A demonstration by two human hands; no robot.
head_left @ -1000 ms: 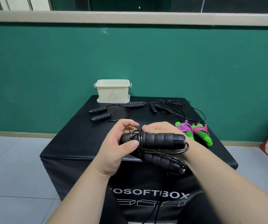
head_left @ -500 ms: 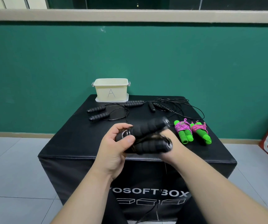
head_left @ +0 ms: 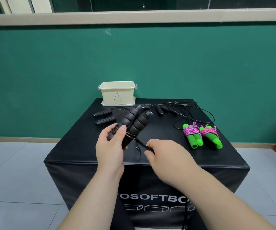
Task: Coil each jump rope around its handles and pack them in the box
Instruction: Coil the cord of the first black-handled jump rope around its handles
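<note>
Clasping paired black handles (head_left: 134,123) in left hand (head_left: 110,146), nearer than the box (head_left: 117,93); pinching cord (head_left: 142,143) taut in right hand (head_left: 164,153) to cinch the wraps.

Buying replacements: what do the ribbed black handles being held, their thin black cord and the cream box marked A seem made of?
Ribbed black handles: probably soft foam, matte, with rounded segments and no glare. Thin black cord: likely plastic-coated, slightly glossy, holding stiff loops; core unseen. Cream box marked A: smooth moulded plastic, by its thin walls and clip tabs.
</note>
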